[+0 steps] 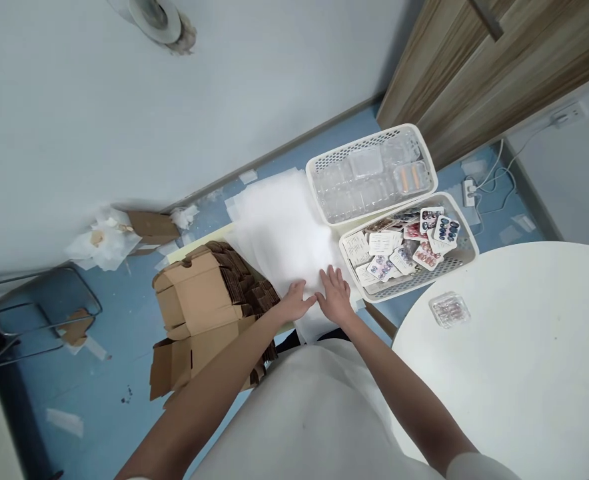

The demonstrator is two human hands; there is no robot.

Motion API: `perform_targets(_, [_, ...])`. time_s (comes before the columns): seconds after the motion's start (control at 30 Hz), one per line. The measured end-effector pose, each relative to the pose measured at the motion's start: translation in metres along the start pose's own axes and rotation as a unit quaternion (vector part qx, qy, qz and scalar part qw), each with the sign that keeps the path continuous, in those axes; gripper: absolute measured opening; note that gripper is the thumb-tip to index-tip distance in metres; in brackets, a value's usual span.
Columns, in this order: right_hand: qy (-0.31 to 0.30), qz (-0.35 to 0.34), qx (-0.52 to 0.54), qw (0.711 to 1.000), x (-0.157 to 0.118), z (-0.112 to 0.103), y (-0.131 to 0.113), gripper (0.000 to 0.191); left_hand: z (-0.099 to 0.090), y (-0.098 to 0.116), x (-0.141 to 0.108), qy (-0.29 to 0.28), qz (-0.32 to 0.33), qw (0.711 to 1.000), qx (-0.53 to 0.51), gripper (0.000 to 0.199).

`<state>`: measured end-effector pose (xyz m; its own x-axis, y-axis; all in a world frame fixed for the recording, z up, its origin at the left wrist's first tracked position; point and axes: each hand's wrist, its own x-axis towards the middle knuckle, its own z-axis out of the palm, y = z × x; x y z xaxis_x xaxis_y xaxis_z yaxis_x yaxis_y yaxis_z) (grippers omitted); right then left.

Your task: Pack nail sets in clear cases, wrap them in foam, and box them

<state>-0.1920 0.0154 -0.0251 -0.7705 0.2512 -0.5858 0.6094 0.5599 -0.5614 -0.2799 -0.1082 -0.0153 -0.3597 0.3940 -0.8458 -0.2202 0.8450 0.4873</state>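
Observation:
A stack of thin white sheets lies fanned out in front of me. On its near part rests my left hand, with the fingers bent a little and nothing seen in it. Close beside it my right hand lies on the sheets with its fingers spread, and the two thumbs nearly meet. Folded brown cardboard boxes are piled left of the sheets. To the right, a white basket holds many printed cards. Behind it another white basket holds clear plastic cases.
A round white table stands at the right, with a small clear case on it. Crumpled white wrapping and an open carton lie by the wall. A metal-framed chair is far left; cables lie at the right.

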Motion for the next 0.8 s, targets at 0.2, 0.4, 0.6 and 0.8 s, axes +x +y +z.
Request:
perform_targets(0.2, [-0.044,-0.078,-0.03,0.996,0.0,0.004,-0.014,0.06,-0.002,0.009,0.006,0.021,0.04,0.997,-0.064,0.052])
perform_targets(0.4, [-0.064,-0.146,-0.009,0.987,-0.001,-0.001,-0.02,0.063,0.0,0.016,0.014,0.105,0.006,0.977,-0.185,0.033])
perform_targets(0.6, [0.057,-0.101,0.113,0.987,-0.003,-0.004,-0.013,0.044,-0.003,0.019,0.013,0.202,-0.041,0.957,-0.206,0.025])
perform_targets(0.8, [0.083,0.025,0.288,0.954,0.008,-0.009,-0.008,0.056,-0.009,0.018,-0.006,0.23,-0.014,0.958,-0.172,0.029])
